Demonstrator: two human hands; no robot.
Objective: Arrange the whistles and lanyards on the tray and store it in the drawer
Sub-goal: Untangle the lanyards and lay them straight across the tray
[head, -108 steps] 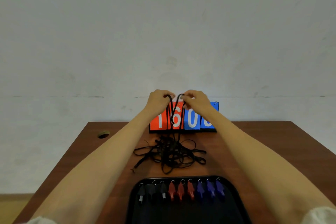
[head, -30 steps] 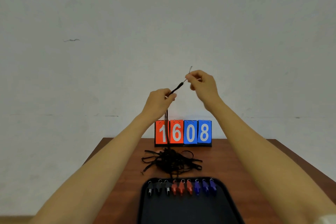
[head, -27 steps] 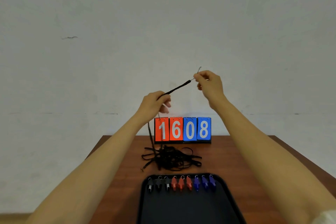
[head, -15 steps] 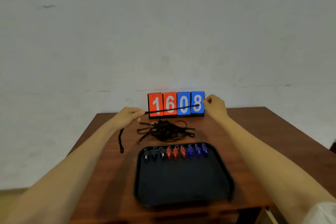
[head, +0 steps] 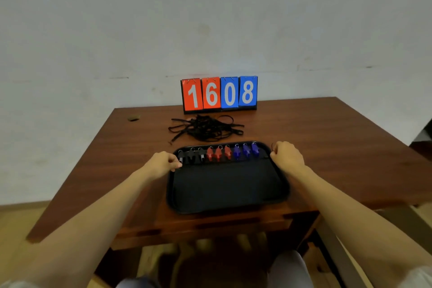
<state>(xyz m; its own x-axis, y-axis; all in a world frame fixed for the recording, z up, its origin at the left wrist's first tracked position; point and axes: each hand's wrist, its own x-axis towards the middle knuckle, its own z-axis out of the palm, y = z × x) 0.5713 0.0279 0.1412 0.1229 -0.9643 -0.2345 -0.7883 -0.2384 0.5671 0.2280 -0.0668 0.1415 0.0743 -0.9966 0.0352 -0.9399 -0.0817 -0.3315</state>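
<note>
Lanyard — left hand to right hand, tray edge

The left hand and right hand have lowered the lanyard onto the tray.

Over the tray, the lanyard between left hand and right hand barely shows (black on black); fingers hide its ends.

A brown wooden bench stands against a scuffed white wall, pale wooden floor showing at its left side.
</note>
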